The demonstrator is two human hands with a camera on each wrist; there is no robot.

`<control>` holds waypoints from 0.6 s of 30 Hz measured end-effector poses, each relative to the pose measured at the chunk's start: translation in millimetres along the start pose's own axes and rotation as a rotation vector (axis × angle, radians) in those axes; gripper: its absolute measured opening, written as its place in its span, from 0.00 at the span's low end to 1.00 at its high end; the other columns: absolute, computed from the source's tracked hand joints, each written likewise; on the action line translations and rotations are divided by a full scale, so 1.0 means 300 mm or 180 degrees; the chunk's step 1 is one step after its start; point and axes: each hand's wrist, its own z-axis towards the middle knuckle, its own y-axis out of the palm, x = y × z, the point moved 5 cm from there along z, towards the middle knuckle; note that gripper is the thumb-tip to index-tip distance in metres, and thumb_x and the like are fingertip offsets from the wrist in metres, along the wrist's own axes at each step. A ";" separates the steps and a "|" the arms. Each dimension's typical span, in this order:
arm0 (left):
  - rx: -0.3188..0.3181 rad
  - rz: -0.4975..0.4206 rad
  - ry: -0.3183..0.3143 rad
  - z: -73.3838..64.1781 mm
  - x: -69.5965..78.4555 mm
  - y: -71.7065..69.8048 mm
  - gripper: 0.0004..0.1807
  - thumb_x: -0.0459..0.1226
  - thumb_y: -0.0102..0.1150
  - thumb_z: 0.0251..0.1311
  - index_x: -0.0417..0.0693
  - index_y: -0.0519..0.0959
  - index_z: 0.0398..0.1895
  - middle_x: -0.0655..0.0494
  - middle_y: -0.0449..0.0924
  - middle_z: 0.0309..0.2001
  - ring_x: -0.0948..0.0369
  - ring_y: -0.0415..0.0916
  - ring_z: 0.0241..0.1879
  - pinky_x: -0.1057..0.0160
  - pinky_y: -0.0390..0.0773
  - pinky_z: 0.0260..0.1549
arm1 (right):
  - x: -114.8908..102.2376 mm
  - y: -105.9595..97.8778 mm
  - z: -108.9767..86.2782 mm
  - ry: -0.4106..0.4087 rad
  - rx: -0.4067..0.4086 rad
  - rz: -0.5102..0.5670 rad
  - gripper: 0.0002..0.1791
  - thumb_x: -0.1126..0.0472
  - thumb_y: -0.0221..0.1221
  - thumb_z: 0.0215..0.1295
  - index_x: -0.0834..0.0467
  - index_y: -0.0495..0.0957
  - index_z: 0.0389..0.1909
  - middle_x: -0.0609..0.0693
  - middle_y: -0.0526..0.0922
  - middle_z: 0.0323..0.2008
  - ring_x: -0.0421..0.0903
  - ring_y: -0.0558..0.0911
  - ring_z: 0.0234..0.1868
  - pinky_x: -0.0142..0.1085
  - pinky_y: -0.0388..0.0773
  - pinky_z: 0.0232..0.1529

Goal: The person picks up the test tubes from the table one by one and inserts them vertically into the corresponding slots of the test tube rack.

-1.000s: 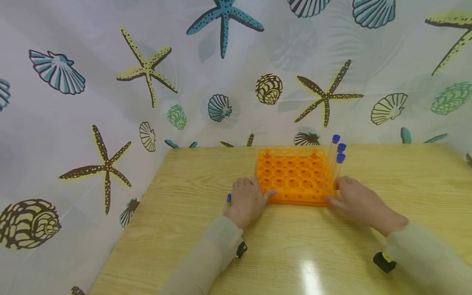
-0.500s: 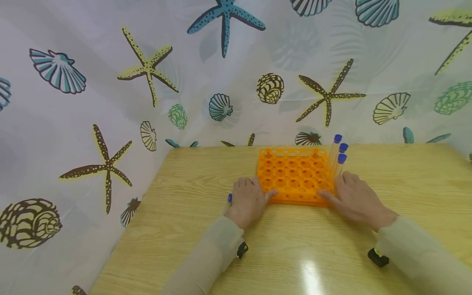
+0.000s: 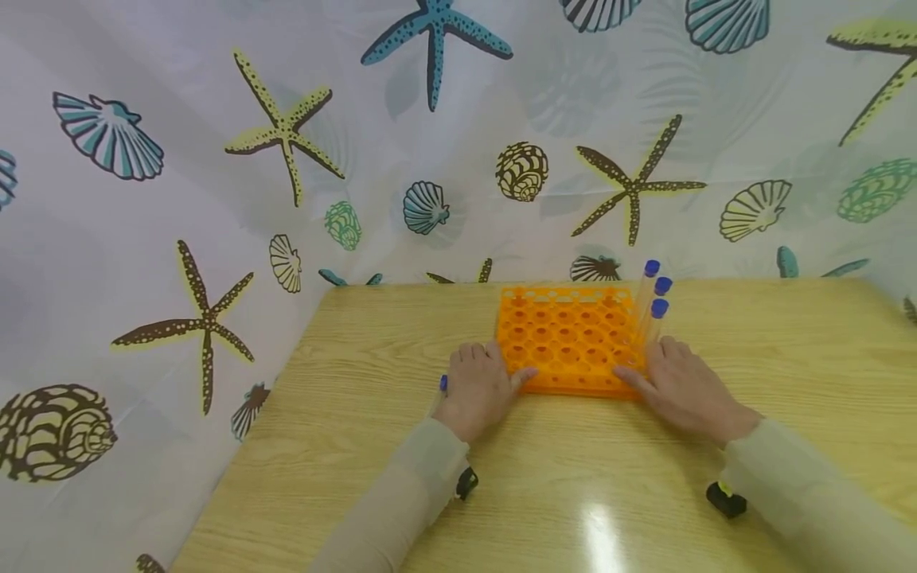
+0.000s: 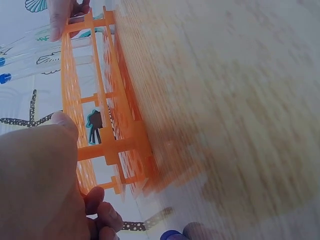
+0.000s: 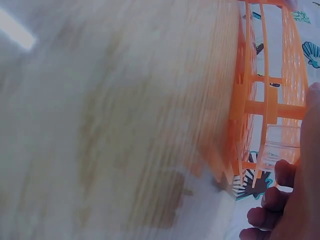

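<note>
An orange test tube rack [image 3: 566, 350] stands on the table, with rows of round holes. Three clear test tubes [image 3: 650, 318] with blue caps stand upright at its right end. My left hand [image 3: 476, 390] grips the rack's left front corner, thumb along the front edge and fingers curled at the end in the left wrist view. At the opposite corner my right hand [image 3: 691, 390] holds the rack, its thumb on the front edge and its fingers [image 5: 274, 199] bent at the end wall. Beside my left hand shows the blue cap [image 3: 444, 383] of another tube, mostly hidden.
The wooden table [image 3: 544, 485] stretches out in front of the rack and to both sides. Behind it hangs a pale cloth [image 3: 473, 159] printed with shells and starfish. Black wrist devices [image 3: 727, 500] show under both sleeves.
My right hand has shifted left and its thumb has settled further along the rack's front edge. The left hand and the rack stay almost where they were.
</note>
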 end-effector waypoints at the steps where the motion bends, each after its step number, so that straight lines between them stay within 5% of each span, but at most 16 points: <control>1: -0.0029 -0.0097 -0.0010 0.002 0.000 0.002 0.38 0.71 0.24 0.66 0.45 0.64 0.32 0.53 0.67 0.28 0.55 0.64 0.31 0.61 0.65 0.35 | 0.000 -0.002 -0.001 0.0008 -0.0005 0.0024 0.28 0.37 0.44 0.75 0.61 0.64 0.34 0.54 0.65 0.30 0.49 0.64 0.31 0.39 0.58 0.33; 10: -0.0316 -0.0862 0.0023 -0.001 -0.034 0.002 0.42 0.70 0.27 0.67 0.41 0.70 0.50 0.44 0.75 0.46 0.48 0.71 0.50 0.51 0.69 0.57 | -0.001 0.003 0.000 0.0034 -0.0057 0.0055 0.28 0.36 0.44 0.75 0.60 0.63 0.35 0.54 0.65 0.31 0.49 0.64 0.31 0.39 0.58 0.33; 18: -0.0485 -0.1421 0.0031 0.006 -0.107 -0.030 0.38 0.67 0.25 0.70 0.43 0.69 0.47 0.46 0.71 0.44 0.49 0.66 0.46 0.52 0.67 0.52 | 0.000 -0.001 0.001 0.0040 -0.0043 0.0001 0.29 0.35 0.43 0.75 0.60 0.64 0.35 0.53 0.65 0.29 0.48 0.64 0.29 0.38 0.58 0.31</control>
